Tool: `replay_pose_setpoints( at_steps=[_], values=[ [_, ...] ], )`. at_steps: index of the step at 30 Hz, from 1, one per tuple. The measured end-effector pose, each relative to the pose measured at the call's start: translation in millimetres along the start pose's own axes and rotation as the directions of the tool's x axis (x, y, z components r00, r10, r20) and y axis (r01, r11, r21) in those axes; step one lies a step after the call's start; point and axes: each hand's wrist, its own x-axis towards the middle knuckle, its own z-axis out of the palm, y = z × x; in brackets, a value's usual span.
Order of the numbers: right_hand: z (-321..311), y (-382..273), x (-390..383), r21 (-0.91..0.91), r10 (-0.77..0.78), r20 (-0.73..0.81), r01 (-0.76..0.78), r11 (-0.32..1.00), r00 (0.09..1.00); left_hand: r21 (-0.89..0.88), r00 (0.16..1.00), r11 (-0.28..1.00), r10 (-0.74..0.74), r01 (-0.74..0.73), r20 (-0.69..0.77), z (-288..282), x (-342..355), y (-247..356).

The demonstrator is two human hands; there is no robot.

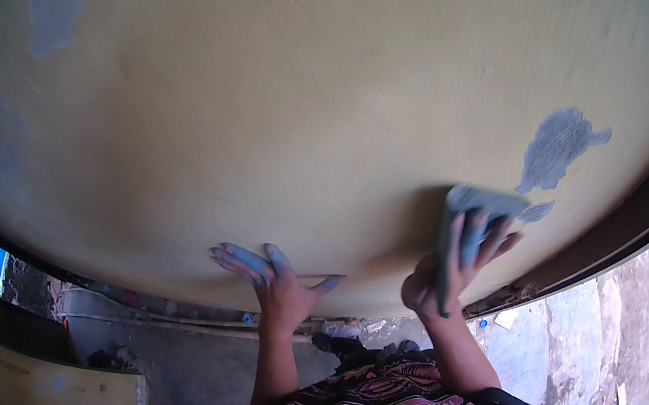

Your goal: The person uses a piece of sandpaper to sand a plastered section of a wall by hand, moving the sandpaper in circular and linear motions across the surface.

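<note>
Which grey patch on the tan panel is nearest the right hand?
The small grey patch beside the flat grey block in the right hand; the large ragged grey patch and bluish left-side patches are farther.

Before you spreads a broad cream-yellow panel (297,111), smooth, its surface marked with dull grey patches: a large ragged patch (558,150) near the right edge, a small patch (536,211) just below it, and paler, fainter ones along the left edge. Your right hand (462,257) holds a flat grey pad (460,199) at the panel, toward its lower right edge, just beside the small patch; your fingers hide part of its outline. Your left hand (279,286) lies spread near the panel's lower edge
</note>
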Motion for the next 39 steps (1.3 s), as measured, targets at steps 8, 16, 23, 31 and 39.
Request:
replay_pose_setpoints(
  at_steps=[8, 16, 23, 31, 39],
  values=[
    [6, 6, -26, -0.085, -0.111, 0.096, 0.119, 0.989, 0.989, 0.008, 1.000, 1.000, -0.004, 0.004, -0.018, 6, -5, -5],
    [17, -8, -57, -0.044, -0.203, 0.187, 0.215, 0.976, 0.961, -0.191, 0.988, 0.971, -0.130, 0.143, 0.078, 28, -24, -20],
    [23, -12, -49, 0.023, 0.031, 0.032, -0.032, 0.999, 0.999, -0.153, 0.996, 0.988, -0.024, 0.011, -0.088, 27, -15, -14],
    [15, 4, -19, -0.063, 0.042, -0.032, -0.044, 0.997, 0.999, -0.098, 0.990, 0.995, 0.012, -0.025, -0.138, 24, -13, -15],
    [17, -12, -31, -0.091, -0.113, 0.150, 0.127, 0.988, 0.982, -0.088, 0.992, 0.996, 0.024, -0.035, -0.125, 16, -9, -13]
  ],
)
